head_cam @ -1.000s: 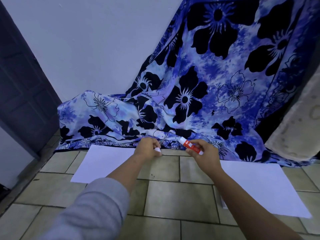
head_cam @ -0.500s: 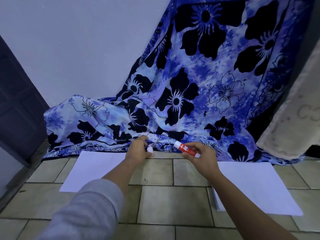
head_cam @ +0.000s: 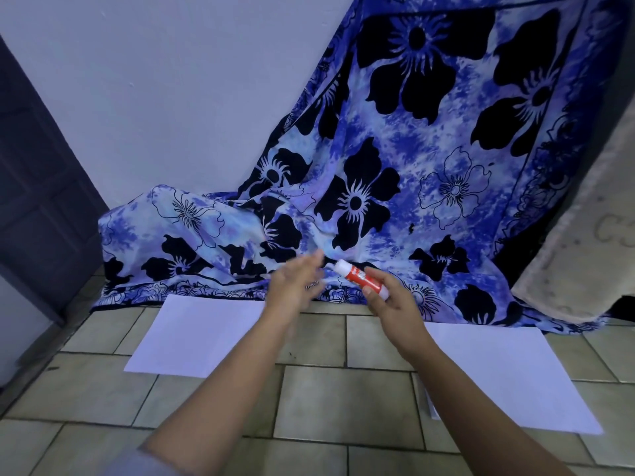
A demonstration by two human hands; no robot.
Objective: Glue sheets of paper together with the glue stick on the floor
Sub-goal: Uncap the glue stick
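While the right hand [head_cam: 391, 304] pinches the red-and-white glue stick [head_cam: 360, 280] in the air between two white paper sheets [head_cam: 199, 334], the blurred left hand [head_cam: 295, 283], fingers spread, seemingly empty, may knock it loose

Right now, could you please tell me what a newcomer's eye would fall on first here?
The blue floral cloth draped from wall to floor dominates. Before it the right hand holds a red-and-white glue stick, the left hand open alongside. A left sheet and a right sheet of white paper lie on the tiles.
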